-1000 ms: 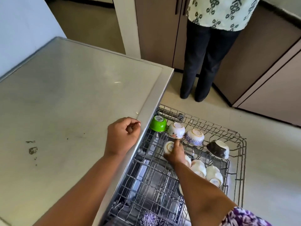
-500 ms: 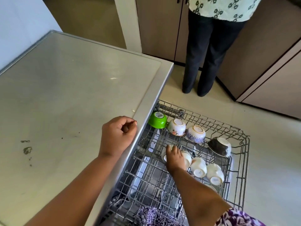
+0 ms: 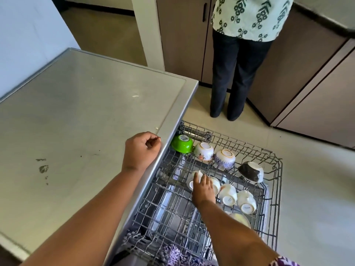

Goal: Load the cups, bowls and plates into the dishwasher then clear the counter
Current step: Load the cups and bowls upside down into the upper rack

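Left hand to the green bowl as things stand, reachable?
Probably yes. The left hand rests on the counter edge, holding nothing; the green bowl lies just beyond it in the rack, uncovered.

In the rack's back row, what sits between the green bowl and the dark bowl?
Head view: a flowered bowl beside the green bowl, then a blue-patterned bowl nearer the dark bowl, both upside down.

The steel counter point(image 3: 76, 121) carries dark smudges point(image 3: 43, 168) toward its left and a curled left hand point(image 3: 141, 150) at its right edge; the wire rack point(image 3: 167, 212) below that edge holds, upside down, a green bowl point(image 3: 182, 144), floral bowl point(image 3: 203, 151), blue-patterned bowl point(image 3: 224, 159) and dark bowl point(image 3: 250, 171) in the far row; white cups point(image 3: 228, 194) sit tilted nearer
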